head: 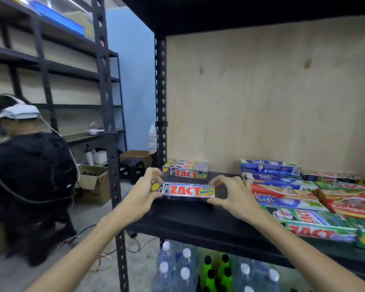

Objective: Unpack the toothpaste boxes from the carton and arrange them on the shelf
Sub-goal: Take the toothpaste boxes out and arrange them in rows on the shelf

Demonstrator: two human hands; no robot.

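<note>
A silver Zact Smokers toothpaste box point(184, 190) is held lengthwise over the black shelf point(188, 220), near its front left. My left hand point(144, 186) grips its left end and my right hand point(226, 191) grips its right end. Behind it, a small stack of the same silver Zact boxes point(185, 170) lies by the plywood back wall. On the right of the shelf lie blue Salt boxes point(270, 168), red Colgate boxes point(350, 202) and green Zact boxes point(316, 228). The carton is not in view.
A black metal upright point(112, 144) stands just left of the shelf. Water bottles point(177, 268) and green bottles point(216, 268) fill the level below. A person in black point(27, 169) crouches at the left beside an open cardboard box point(95, 182) and another rack.
</note>
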